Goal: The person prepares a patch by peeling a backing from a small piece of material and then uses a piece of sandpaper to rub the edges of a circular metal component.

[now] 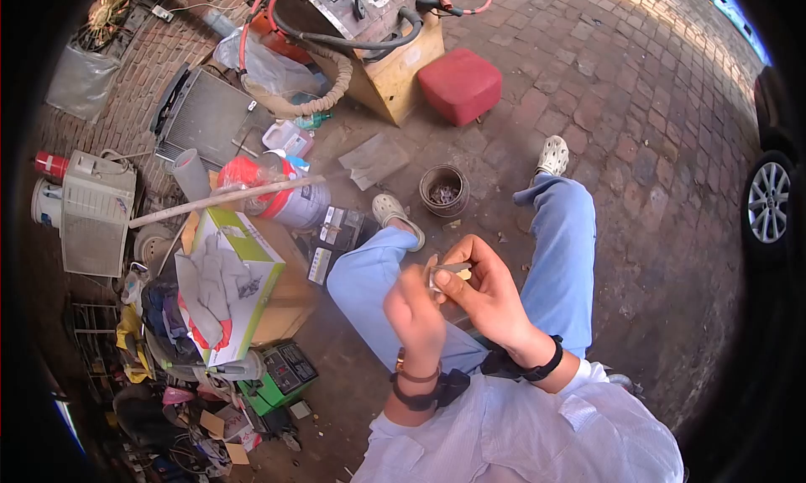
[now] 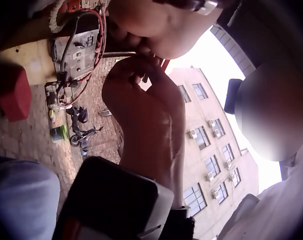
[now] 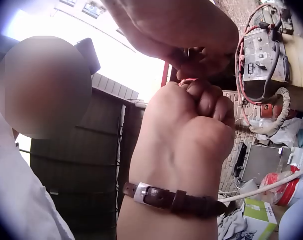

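Note:
My two hands meet above my lap in the head view, fingers close together. The right hand [image 1: 493,305] pinches a small flat grey piece [image 1: 454,267] between thumb and fingers. Against it, the left hand [image 1: 415,311] grips a small shiny pale piece [image 1: 434,279] with curled fingers; I cannot tell exactly what either piece is. In the left wrist view the right hand [image 2: 146,110] reaches up to the left hand [image 2: 156,27], and fingers hide the pieces. From the right wrist, the left hand [image 3: 184,130] shows curled fingers below the right hand [image 3: 176,25].
A round pot [image 1: 443,191] stands on the brick ground between the feet. Beyond it are a red stool [image 1: 460,86] and a cabled machine [image 1: 357,8]. Leftward lie a battery [image 1: 342,229], a green-white box [image 1: 267,273] with gloves, a long stick [image 1: 227,196] and a radiator [image 1: 206,118].

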The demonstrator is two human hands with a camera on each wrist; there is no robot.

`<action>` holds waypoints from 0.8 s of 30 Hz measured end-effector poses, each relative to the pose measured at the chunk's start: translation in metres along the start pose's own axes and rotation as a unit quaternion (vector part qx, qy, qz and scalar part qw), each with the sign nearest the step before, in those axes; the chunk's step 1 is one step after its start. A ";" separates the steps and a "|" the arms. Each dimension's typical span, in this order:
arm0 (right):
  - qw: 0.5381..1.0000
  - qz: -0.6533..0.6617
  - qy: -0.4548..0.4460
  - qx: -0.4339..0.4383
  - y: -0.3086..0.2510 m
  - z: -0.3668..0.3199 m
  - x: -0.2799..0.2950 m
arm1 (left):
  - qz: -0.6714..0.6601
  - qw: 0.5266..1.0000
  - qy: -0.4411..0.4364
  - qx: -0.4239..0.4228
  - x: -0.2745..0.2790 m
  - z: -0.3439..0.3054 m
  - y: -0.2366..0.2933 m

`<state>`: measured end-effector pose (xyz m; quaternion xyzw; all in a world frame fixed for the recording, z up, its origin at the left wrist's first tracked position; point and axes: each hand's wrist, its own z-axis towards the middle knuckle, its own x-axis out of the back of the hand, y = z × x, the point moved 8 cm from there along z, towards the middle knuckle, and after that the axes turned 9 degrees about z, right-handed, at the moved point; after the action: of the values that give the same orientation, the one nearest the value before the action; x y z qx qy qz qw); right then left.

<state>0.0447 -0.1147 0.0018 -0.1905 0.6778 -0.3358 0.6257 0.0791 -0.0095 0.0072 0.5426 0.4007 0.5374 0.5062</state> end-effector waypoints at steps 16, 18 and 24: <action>0.992 0.107 0.032 -0.053 0.009 -0.006 0.000 | 0.061 0.993 0.042 -0.097 0.006 -0.011 0.005; 0.992 0.115 0.033 -0.042 0.007 -0.004 -0.002 | 0.052 0.996 -0.007 -0.079 0.003 -0.014 -0.001; 0.995 0.088 0.028 -0.042 0.000 -0.003 0.002 | 0.100 0.990 0.014 -0.098 0.002 -0.016 0.006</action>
<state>0.0415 -0.1155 0.0000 -0.1462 0.7229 -0.2561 0.6249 0.0625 -0.0070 0.0117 0.5204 0.2965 0.6295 0.4950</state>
